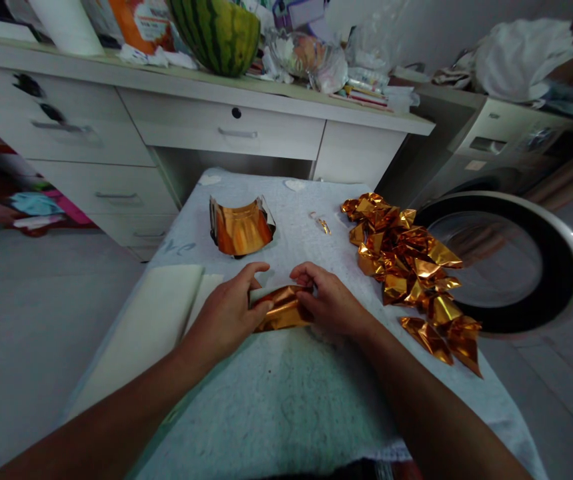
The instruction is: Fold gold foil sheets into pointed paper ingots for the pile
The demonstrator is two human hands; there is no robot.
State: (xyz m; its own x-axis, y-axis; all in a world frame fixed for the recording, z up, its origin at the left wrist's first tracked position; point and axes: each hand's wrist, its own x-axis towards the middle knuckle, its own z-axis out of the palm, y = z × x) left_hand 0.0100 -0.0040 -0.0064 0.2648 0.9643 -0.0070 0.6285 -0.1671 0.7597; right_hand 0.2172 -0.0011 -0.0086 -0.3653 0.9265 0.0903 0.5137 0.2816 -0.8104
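Note:
A strip of shiny orange-gold foil (pixel 283 310) lies across the cloth-covered table, with a pale edge along its far side. My left hand (pixel 239 303) grips its left end between thumb and fingers. At the other end, my right hand (pixel 329 300) pinches the same foil, its fingers curled over the edge. Beyond my left hand stands a curved stack of orange foil sheets (pixel 241 228). To the right, a heap of folded foil pieces (pixel 391 247) spreads along the table's side. Small foil scraps (pixel 324 225) lie between the stack and the heap.
A pale folded pad (pixel 146 327) lies under my left forearm. Behind the table runs a white desk with drawers (pixel 236 127), bearing a cut watermelon (pixel 219 33) and clutter. A washing machine with its round door (pixel 506 260) swung open stands close on the right.

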